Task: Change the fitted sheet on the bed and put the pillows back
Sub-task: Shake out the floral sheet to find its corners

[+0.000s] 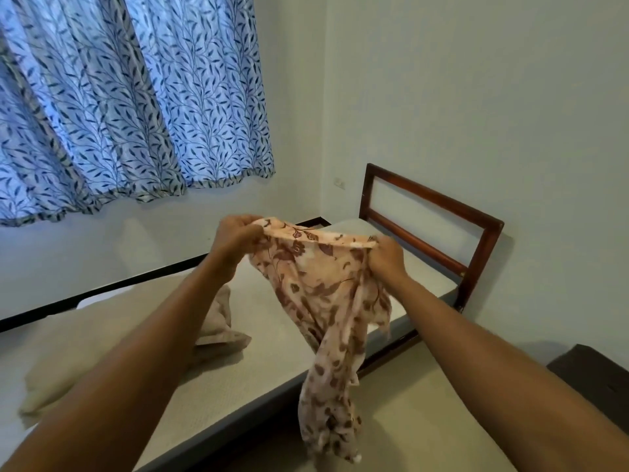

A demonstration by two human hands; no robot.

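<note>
I hold a pink floral cloth (326,301) with brown flowers up in front of me over the bed. My left hand (235,238) pinches its top edge at the left and my right hand (388,255) grips the same edge at the right. The rest of the cloth hangs down in a bunch past the bed's near side. Below it lies the bare grey mattress (258,362). A bare cream pillow (64,356) lies on the mattress at the left, and a crumpled beige cloth (221,321) lies beside it, partly hidden by my left forearm.
The dark wooden headboard (432,226) stands against the right wall. Blue leaf-patterned curtains (129,97) hang on the left wall behind the bed. A dark piece of furniture (592,373) sits at the right edge. Pale floor (401,413) lies between me and the bed.
</note>
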